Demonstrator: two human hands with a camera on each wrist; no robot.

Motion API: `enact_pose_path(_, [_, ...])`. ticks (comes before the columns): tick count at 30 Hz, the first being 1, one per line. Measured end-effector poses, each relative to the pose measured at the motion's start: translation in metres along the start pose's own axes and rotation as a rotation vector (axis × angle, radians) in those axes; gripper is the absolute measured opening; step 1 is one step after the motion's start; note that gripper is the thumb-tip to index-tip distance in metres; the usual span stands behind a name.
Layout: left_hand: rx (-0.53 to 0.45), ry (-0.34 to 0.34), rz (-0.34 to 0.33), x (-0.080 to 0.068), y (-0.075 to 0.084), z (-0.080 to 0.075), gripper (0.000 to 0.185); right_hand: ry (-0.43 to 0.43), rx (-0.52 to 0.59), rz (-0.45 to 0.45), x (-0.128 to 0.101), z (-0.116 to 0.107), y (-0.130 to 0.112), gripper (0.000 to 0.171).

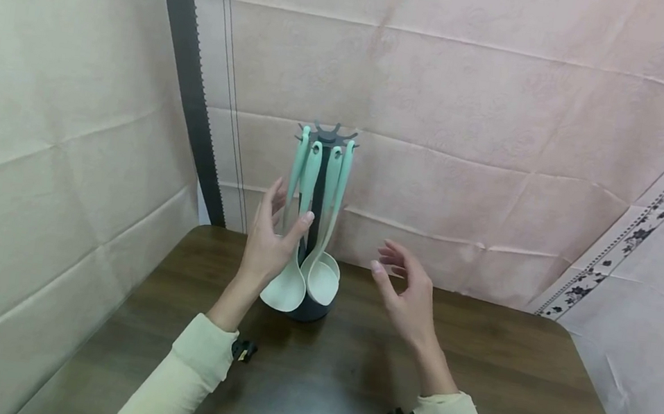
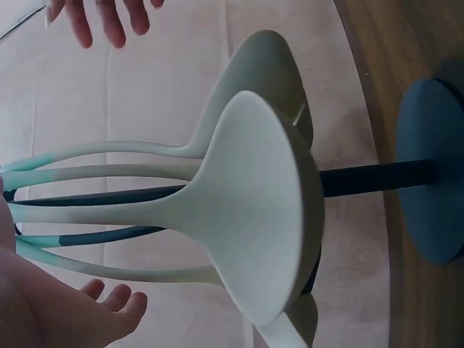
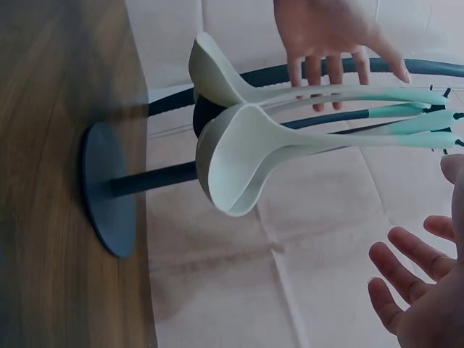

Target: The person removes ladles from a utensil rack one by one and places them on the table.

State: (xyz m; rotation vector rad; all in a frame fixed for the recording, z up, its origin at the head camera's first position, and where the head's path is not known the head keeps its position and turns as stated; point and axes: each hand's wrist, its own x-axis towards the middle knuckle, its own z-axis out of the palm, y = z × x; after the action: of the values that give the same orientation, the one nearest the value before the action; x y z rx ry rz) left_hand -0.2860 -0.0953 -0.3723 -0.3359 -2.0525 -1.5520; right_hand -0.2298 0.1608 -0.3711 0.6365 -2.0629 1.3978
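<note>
A dark utensil stand [image 1: 327, 138] with a hooked top and a round base [image 2: 435, 174] stands on the table. Several kitchen utensils with mint-green handles hang from it, among them a pale ladle [image 3: 235, 163]; a broad pale utensil head [image 2: 254, 210] faces the left wrist camera. My left hand [image 1: 270, 244] is beside the left of the hanging utensils, fingers spread and thumb apart, overlapping them in the head view. To the right of the stand, apart from it, my right hand [image 1: 410, 301] hovers with relaxed fingers. Neither hand holds anything.
The brown wooden table [image 1: 308, 386] has its far edge just behind the stand. Pale creased cloth [image 1: 476, 114] hangs behind, with more on both sides. A dark strip [image 1: 192, 77] runs down the cloth at the back left, and a floral band [image 1: 637, 233] at the right.
</note>
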Motion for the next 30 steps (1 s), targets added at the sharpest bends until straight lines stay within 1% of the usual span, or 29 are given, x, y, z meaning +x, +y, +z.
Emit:
enact_pose_path(1, [-0.002, -0.004, -0.012, -0.001, -0.001, -0.001, 0.087, -0.005, 0.01, 0.001, 0.001, 0.001, -0.007, 0.041])
enact_pose_path(3, [-0.009, -0.014, -0.034, -0.002, -0.002, -0.001, 0.089, -0.017, 0.032, 0.003, 0.003, 0.005, -0.007, 0.042])
enact_pose_path(8, [-0.012, -0.034, -0.047, -0.003, -0.005, -0.001, 0.089, -0.032, 0.082, 0.007, 0.012, 0.02, 0.006, 0.043])
enact_pose_path(12, [-0.005, -0.034, -0.051, -0.003, -0.006, 0.0, 0.087, -0.047, 0.115, 0.02, 0.022, 0.031, 0.013, 0.043])
enact_pose_path(19, [0.029, -0.054, -0.094, 0.001, -0.004, 0.0, 0.091, -0.069, 0.14, 0.05, 0.043, 0.04, -0.003, 0.042])
enact_pose_path(23, [0.013, -0.06, -0.108, 0.006, -0.005, 0.001, 0.086, -0.075, 0.141, 0.066, 0.05, 0.045, -0.01, 0.045])
enact_pose_path(27, [-0.014, -0.091, -0.119, 0.009, -0.008, 0.004, 0.075, -0.065, 0.146, 0.091, 0.053, 0.048, -0.012, 0.048])
enact_pose_path(30, [-0.026, -0.113, -0.127, 0.011, -0.011, 0.005, 0.071, -0.047, 0.146, 0.107, 0.056, 0.05, -0.011, 0.049])
